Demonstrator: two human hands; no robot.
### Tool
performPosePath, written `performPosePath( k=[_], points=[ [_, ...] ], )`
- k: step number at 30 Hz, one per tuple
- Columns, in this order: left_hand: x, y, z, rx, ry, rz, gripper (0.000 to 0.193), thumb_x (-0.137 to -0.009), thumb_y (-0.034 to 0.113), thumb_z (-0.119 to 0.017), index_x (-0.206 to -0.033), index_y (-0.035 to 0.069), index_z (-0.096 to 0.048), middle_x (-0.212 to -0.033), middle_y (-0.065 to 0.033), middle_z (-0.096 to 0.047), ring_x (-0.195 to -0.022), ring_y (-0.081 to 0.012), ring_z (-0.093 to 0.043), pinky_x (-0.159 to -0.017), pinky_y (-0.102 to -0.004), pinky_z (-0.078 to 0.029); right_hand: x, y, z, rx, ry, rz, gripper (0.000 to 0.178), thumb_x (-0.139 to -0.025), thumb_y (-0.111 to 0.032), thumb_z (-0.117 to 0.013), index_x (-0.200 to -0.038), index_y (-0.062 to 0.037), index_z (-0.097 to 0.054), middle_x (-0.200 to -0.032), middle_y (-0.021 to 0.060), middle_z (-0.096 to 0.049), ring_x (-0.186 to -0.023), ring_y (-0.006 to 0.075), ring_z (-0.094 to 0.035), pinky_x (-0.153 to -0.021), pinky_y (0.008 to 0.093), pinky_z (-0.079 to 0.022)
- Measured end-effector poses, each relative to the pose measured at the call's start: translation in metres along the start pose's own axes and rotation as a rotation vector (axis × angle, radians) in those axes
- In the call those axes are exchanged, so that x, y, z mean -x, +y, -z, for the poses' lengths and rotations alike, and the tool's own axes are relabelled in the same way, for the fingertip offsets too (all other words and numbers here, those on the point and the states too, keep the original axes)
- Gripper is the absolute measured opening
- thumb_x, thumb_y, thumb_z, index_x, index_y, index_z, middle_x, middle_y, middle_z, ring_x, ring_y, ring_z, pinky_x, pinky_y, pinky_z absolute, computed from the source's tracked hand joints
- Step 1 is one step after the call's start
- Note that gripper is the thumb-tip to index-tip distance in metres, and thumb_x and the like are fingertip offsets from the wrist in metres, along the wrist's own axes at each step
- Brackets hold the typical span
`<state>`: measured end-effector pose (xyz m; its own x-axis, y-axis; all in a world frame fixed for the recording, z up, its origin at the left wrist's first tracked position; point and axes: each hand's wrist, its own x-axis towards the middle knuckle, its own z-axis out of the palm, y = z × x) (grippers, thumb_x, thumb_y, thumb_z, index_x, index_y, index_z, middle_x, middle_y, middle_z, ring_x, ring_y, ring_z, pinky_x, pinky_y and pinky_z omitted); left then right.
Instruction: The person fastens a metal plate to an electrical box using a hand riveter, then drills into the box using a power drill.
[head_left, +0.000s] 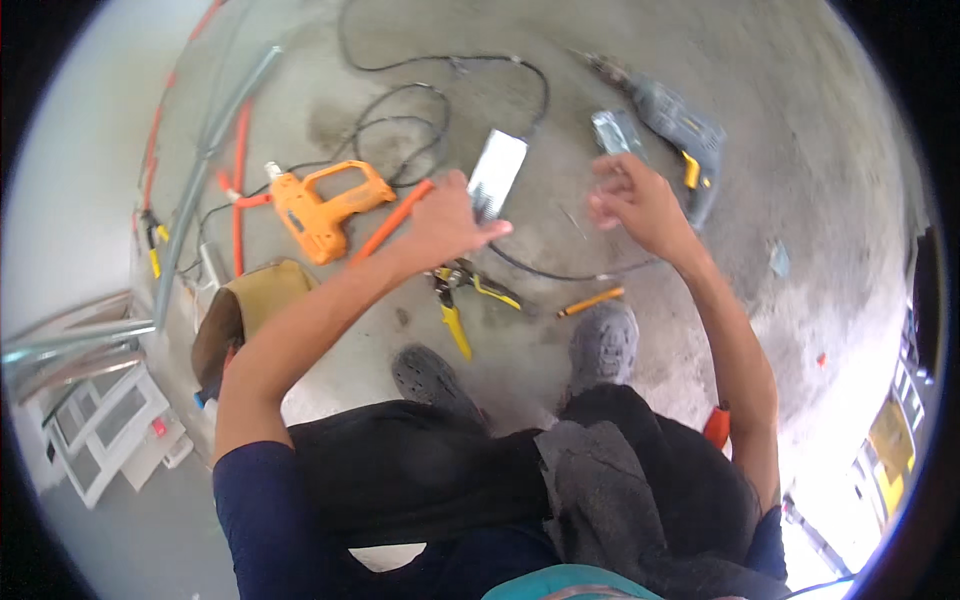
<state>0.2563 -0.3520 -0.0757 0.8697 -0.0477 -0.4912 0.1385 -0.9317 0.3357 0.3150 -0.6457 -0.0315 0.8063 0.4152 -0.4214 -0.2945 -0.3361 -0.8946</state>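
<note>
My left hand (pixel 447 222) is at a bright silver metal box (pixel 499 168), fingers curled at its left side and thumb across its lower end; part of the grip is hidden. An orange tube (pixel 392 224) runs beside that hand and wrist. My right hand (pixel 640 205) is open, its fingers loosely bent and apart. Just above its fingertips lies a second shiny metal box (pixel 618 133). Yellow-handled snips (pixel 455 290) lie on the floor below my left hand, and an orange pencil (pixel 591 302) lies near my shoe.
An orange heat gun (pixel 325 208) lies at left, a grey corded drill (pixel 675 130) at upper right. Black cable (pixel 440 100) loops over the concrete floor. A tan tool pouch (pixel 265 300), metal conduit (pixel 205 150) and white frames (pixel 110 430) are on the left.
</note>
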Motion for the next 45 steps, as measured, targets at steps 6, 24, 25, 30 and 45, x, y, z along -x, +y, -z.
performPosePath(
  k=[6,24,25,30,45],
  points=[
    [-0.005,-0.017,0.040,0.075,0.118,-0.051,0.080,-0.080,0.069,-0.072,-0.121,0.001,-0.059,-0.110,-0.0209,-0.066,-0.105,-0.0373,-0.067,-0.089,-0.0452,-0.054,0.004,0.009,0.021,0.106,0.000,0.030,0.023,-0.093,-0.006,-0.070,-0.113,0.0014,-0.064,-0.079,0.0037,-0.068,-0.065,0.0097,-0.063,-0.057,0.0253,-0.050],
    [0.119,-0.083,0.186,-0.026,0.085,-0.052,0.052,-0.091,0.042,-0.072,-0.125,0.003,-0.062,-0.118,-0.0191,-0.068,-0.110,-0.0362,-0.065,-0.093,-0.0459,-0.052,-0.067,-0.020,0.017,0.069,-0.265,0.136,0.015,-0.099,-0.009,-0.063,-0.112,-0.0024,-0.059,-0.074,0.0022,-0.065,-0.059,0.0077,-0.059,-0.050,0.0222,-0.042],
    [0.145,-0.089,0.192,0.011,0.177,0.002,0.052,-0.091,0.041,-0.073,-0.125,0.003,-0.062,-0.120,-0.0188,-0.068,-0.111,-0.0358,-0.065,-0.094,-0.0456,-0.052,-0.068,-0.034,0.013,0.079,-0.282,0.147,0.015,-0.099,-0.009,-0.063,-0.112,-0.0024,-0.059,-0.074,0.0022,-0.065,-0.059,0.0077,-0.059,-0.050,0.0222,-0.042],
    [0.253,-0.190,0.229,-0.104,0.505,0.380,0.050,-0.089,0.040,-0.075,-0.121,0.003,-0.065,-0.120,-0.0176,-0.068,-0.112,-0.0337,-0.065,-0.096,-0.0445,-0.051,-0.074,-0.104,0.008,0.248,-0.281,0.239,0.013,-0.095,-0.009,-0.067,-0.106,-0.0043,-0.062,-0.072,0.0009,-0.063,-0.057,0.0068,-0.056,-0.048,0.0232,-0.040],
    [0.219,-0.701,0.236,-0.037,0.518,0.806,0.045,-0.096,0.039,-0.061,-0.122,0.002,-0.069,-0.118,-0.0243,-0.069,-0.111,-0.0399,-0.066,-0.097,-0.0478,-0.051,-0.043,-0.040,0.084,0.753,0.144,-0.025,0.020,-0.094,-0.013,-0.064,-0.110,-0.0092,-0.053,-0.068,0.0041,-0.061,-0.048,0.0107,-0.054,-0.044,0.0252,-0.042]
  ],
)
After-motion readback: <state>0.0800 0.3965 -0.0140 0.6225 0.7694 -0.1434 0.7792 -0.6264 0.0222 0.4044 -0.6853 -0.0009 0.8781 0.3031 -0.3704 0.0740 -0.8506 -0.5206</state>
